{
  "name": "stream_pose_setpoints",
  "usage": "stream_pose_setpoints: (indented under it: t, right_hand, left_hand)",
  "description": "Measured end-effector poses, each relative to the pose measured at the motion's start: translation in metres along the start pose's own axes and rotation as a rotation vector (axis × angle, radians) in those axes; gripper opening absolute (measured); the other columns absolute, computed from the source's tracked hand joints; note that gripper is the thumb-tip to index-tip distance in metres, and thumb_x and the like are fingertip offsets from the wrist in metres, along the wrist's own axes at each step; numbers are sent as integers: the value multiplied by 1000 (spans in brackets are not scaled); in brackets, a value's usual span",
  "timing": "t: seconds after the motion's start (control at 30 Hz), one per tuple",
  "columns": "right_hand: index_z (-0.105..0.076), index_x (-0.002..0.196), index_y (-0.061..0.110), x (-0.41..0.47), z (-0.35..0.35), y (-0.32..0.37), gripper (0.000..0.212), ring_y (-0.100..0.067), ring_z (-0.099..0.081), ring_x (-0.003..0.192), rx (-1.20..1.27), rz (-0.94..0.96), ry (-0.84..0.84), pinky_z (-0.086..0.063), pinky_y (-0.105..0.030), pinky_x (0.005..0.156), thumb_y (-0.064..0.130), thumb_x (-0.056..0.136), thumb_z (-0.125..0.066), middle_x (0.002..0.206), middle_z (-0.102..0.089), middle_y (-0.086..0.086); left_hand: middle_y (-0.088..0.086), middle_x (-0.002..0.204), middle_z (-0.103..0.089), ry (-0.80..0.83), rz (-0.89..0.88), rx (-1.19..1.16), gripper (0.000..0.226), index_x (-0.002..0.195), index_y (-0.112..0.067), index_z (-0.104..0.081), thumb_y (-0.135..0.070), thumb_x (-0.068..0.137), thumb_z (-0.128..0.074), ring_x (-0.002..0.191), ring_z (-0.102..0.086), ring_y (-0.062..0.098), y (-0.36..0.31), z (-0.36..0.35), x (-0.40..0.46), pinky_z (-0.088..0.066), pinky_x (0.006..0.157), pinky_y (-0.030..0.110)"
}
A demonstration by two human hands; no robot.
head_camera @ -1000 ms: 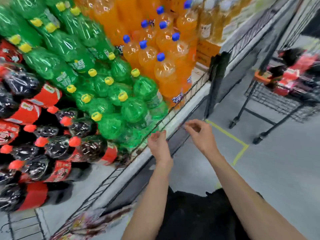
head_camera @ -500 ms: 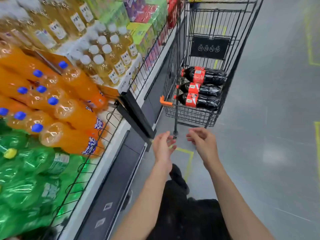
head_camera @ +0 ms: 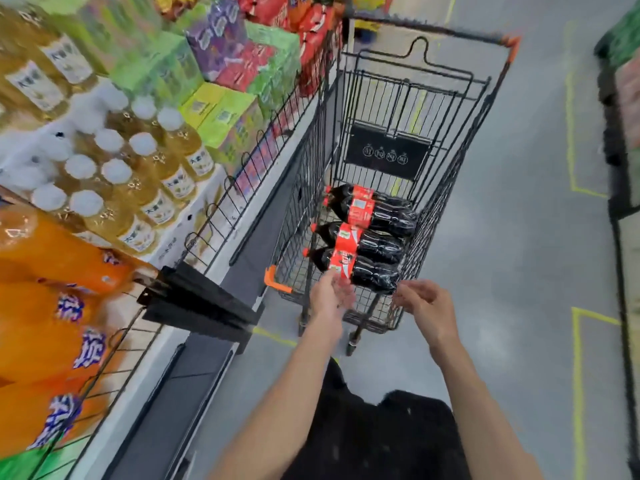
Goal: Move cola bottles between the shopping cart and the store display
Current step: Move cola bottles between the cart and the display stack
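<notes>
Nearest, both hands reach forward toward the shopping cart (head_camera: 408, 109), neither holding anything; the left hand (head_camera: 329, 299) has its fingers loosely spread, blurred, in line with the label of the nearest cola bottle (head_camera: 349, 268), though whether it touches it I cannot tell; the right hand (head_camera: 427, 303) hovers with relaxed, slightly curled fingers just beside that bottle's base end, apart from it. The step in hand looks like a two-handed reach for that bottle, to lift it out toward the store display (head_camera: 242, 188) on the left; the next move calls for one hand near the neck and the other under the base, since the bottle lies on its side and looks heavy. Beyond it, the cart basket holds what appear to be four cola bottles, all lying on their sides with red caps to the left; the farthest is partly hidden. Farther left, the display carries orange soda bottles (head_camera: 52, 306) and white-capped yellow bottles (head_camera: 138, 174), too many and too blurred to count.
</notes>
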State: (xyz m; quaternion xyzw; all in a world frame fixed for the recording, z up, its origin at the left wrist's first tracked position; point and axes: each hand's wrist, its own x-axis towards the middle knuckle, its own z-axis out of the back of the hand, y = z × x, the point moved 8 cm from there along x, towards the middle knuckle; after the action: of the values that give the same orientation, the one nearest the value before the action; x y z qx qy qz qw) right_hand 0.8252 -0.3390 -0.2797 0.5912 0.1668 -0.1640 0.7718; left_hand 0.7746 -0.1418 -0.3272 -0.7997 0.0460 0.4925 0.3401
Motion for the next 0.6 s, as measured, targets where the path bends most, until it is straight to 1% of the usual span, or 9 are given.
stream_pose_setpoints:
  t: [0.1,0.2,0.3,0.33,0.4,0.47,0.53,0.57,0.6]
  right_hand:
    - [-74,93,18,41,-4,9,8,-6,-71,70,-37,5,-3,-54,-28,69,12,95,-70,86,-77,-6]
    - [-74,103,16,79,-15,11,9,-17,-71,88,-130,29,57,-54,-27,77,13,95,-70,94,-76,-4]
    - [-72,113,12,121,-35,12,19,-17,-68,97,-310,27,187,-52,-25,84,15,94,-72,97,-72,4]
    - [-70,118,10,137,-42,9,25,-20,-68,100,-384,16,248,-52,-26,85,16,94,-73,100,-71,3]
    - [-64,129,8,156,-55,3,42,-26,-65,110,-544,-6,370,-50,-33,93,21,91,-76,114,-69,-6]
    - [-58,137,11,178,-67,-9,56,-28,-61,119,-672,-26,499,-46,-33,97,25,88,-79,128,-64,-12]
    - [-53,140,12,202,-78,-21,64,-26,-58,122,-713,-52,589,-41,-28,94,25,85,-82,135,-61,-13]
    - [-51,141,12,209,-81,-25,67,-24,-59,119,-722,-62,615,-39,-25,93,25,83,-84,136,-61,-13]
    - [-49,142,13,223,-87,-30,71,-21,-58,116,-735,-75,649,-37,-23,92,24,82,-85,138,-61,-13]
  left_hand:
    - [5,86,-66,-24,35,17,15,95,-13,-63,-24,104,-61,72,-63,15,-10,-23,24,-52,66,26]
    - [5,83,-67,-35,58,21,15,99,-12,-65,-26,103,-62,75,-63,16,-14,-35,51,-53,72,28]
    - [6,93,-68,-119,100,82,17,101,-13,-65,-29,101,-65,90,-65,20,-13,-40,84,-56,91,34]
    - [6,94,-66,-144,131,88,19,100,-14,-64,-32,101,-65,90,-63,20,-9,-43,96,-56,93,34]
    - [6,93,-59,-168,196,116,26,100,-15,-62,-40,101,-64,84,-56,18,0,-51,113,-54,87,30]
    - [6,107,-61,-196,243,183,38,115,-14,-63,-48,100,-64,92,-56,20,7,-60,133,-51,90,32]
    - [7,132,-62,-229,277,235,58,141,-15,-56,-53,98,-64,112,-59,23,12,-66,153,-48,93,36]
    - [8,142,-58,-228,280,252,66,150,-16,-49,-55,98,-63,121,-57,24,13,-71,159,-46,99,39]
    - [9,151,-52,-235,287,253,73,156,-17,-43,-56,98,-62,131,-53,26,12,-76,170,-44,109,43]
